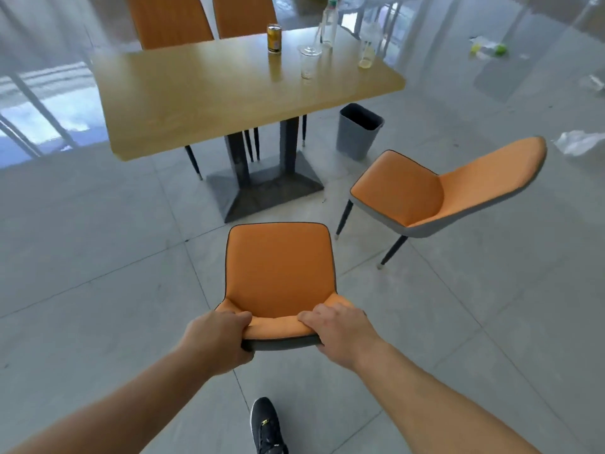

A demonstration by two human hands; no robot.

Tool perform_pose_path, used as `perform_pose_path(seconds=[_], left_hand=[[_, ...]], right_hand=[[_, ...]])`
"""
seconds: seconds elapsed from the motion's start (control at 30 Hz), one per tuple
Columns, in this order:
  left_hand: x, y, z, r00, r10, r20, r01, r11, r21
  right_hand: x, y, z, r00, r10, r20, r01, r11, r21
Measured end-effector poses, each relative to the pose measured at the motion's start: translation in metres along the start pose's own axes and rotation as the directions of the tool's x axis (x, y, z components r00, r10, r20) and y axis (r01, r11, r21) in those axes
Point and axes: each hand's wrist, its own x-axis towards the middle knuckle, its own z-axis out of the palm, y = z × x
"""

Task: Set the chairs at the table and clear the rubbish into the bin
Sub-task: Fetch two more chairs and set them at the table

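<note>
An orange chair [278, 267] stands in front of me, its seat facing the wooden table [209, 93]. My left hand [219, 339] and my right hand [340, 335] both grip the top of its backrest. A second orange chair [425, 188] stands to the right, turned away from the table. Two more orange chairs [170, 18] sit at the table's far side. On the table stand a yellow can [274, 38], a clear plastic cup [308, 62], a clear bottle [329, 24] and another bottle [367, 50]. A grey bin [358, 131] stands on the floor by the table's right corner.
Rubbish lies on the tiled floor at the right: a white plastic bag [579, 142], a clear wrapper [592, 81] and yellow-green litter [489, 49]. The table's dark pedestal base [265, 188] lies between me and the far chairs. My black shoe [266, 427] shows below.
</note>
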Motion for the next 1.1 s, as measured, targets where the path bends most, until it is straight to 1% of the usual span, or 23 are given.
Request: perform_pose_path(seconds=[0.07,0.17,0.2,0.23,0.33,0.4,0.6,0.83,0.97,1.1], left_hand=[[0.014,-0.016,-0.013,0.999,-0.038,-0.012,0.039,0.999,0.033],[0.045,-0.033,-0.031,0.998,-0.049,0.027,0.043,0.979,0.197],[0.056,-0.039,-0.036,0.998,-0.047,0.05,0.035,0.975,0.221],[0.067,-0.046,-0.041,0.997,-0.042,0.064,0.029,0.981,0.191],[0.095,-0.072,-0.056,0.996,-0.008,0.091,0.014,0.997,-0.072],[0.112,-0.087,-0.068,0.996,0.009,0.091,0.004,0.99,-0.141],[0.172,-0.12,-0.106,0.993,-0.053,0.102,0.072,0.98,-0.188],[0.235,-0.129,-0.124,0.971,-0.229,0.072,0.24,0.927,-0.289],[0.258,-0.132,-0.137,0.951,-0.307,0.024,0.298,0.898,-0.324],[0.261,-0.144,-0.147,0.944,-0.327,0.038,0.322,0.892,-0.316]], right_hand=[[0.039,0.001,-0.014,0.999,-0.044,0.009,0.044,0.999,-0.025],[0.089,0.008,-0.03,0.995,-0.099,0.03,0.102,0.991,-0.088],[0.105,0.011,-0.035,0.993,-0.112,0.039,0.116,0.988,-0.102],[0.121,0.016,-0.04,0.991,-0.124,0.042,0.128,0.986,-0.108],[0.166,0.028,-0.058,0.986,-0.16,0.041,0.163,0.979,-0.122],[0.194,0.034,-0.07,0.983,-0.179,0.038,0.183,0.974,-0.135],[0.269,0.059,-0.1,0.967,-0.255,0.004,0.254,0.961,-0.113],[0.342,0.105,-0.13,0.933,-0.358,0.042,0.36,0.924,-0.128],[0.374,0.123,-0.144,0.909,-0.414,0.051,0.418,0.903,-0.102],[0.387,0.121,-0.144,0.887,-0.46,0.039,0.462,0.883,-0.077]])
